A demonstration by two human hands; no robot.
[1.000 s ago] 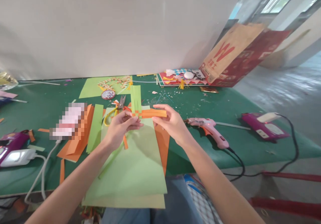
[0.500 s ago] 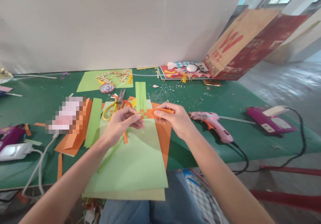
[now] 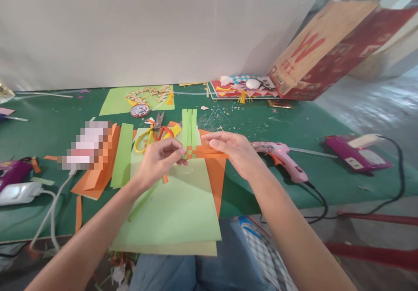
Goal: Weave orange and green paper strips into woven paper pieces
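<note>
My left hand (image 3: 165, 155) pinches the left edge of a small woven piece of paper strips between thumb and fingers. Orange and green squares form a check (image 3: 190, 152) just beside its fingertips. Light green strips (image 3: 189, 125) stick up from the weave, and orange strips (image 3: 209, 152) run out to the right. Over the far end of those orange strips, my right hand (image 3: 238, 152) has its fingers stretched out and the thumb apart from the strips; its palm side is hidden. Under the weave lie large pale green sheets (image 3: 173, 212).
Scissors (image 3: 156, 130) with yellow and red handles lie behind my left hand. To the right are a pink glue gun (image 3: 284, 158) and a purple power socket (image 3: 354, 154). Folded orange paper (image 3: 104, 169) is at left; a paper bag (image 3: 313, 56) stands at the back right.
My right hand has loosened from the orange strips, its fingers straightening and shifting slightly right. The strips now spread flatter. My left hand keeps its pinch on the weave.
</note>
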